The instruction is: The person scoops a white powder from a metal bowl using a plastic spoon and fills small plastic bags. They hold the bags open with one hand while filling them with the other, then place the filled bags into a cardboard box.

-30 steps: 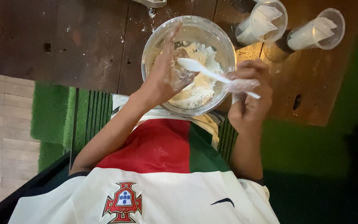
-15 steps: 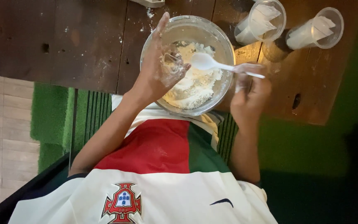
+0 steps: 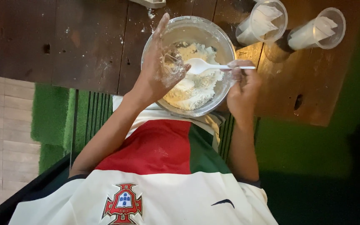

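Over the bowl, hands first:
Left hand: the left hand [image 3: 159, 71] hangs over the 9 o'clock side of the clear bowl [image 3: 219, 37], dusted white, fingers stretched toward 12 o'clock and partly spread; the thumb bends toward a small clear cup-like piece [image 3: 172, 63] against the palm. Whether it truly pinches that piece I cannot tell, as the piece is see-through and blurred.
Right hand: the right hand [image 3: 242, 85] sits at the bowl's 3 o'clock rim, fingers curled around the handle end of the white plastic spoon [image 3: 207, 66], gripping it.
Spoon: it lies nearly level across the bowl, handle toward 3 o'clock, its scoop end toward 9 o'clock, just beside the left thumb and above the mix.
Mix: a crumbly white-and-cream dough [image 3: 194, 85] fills the bowl from centre to 6 o'clock, with looser white powder toward 12 o'clock.
Bowl: it stands on the dark wooden table [image 3: 63, 41], near the edge closest to the person, its 6 o'clock rim just above the shirt.
Cups: two clear plastic cups [image 3: 263, 21] stand at 1 to 2 o'clock of the bowl, each holding white contents; the nearer is close to the bowl, the farther cup [image 3: 317, 29] lies beyond it.
Table surface: white dust speckles the wood at 10 to 11 o'clock of the bowl.
Below: a red, green and white shirt [image 3: 159, 166] fills the lower view, with green turf [image 3: 51, 112] at 8 o'clock.
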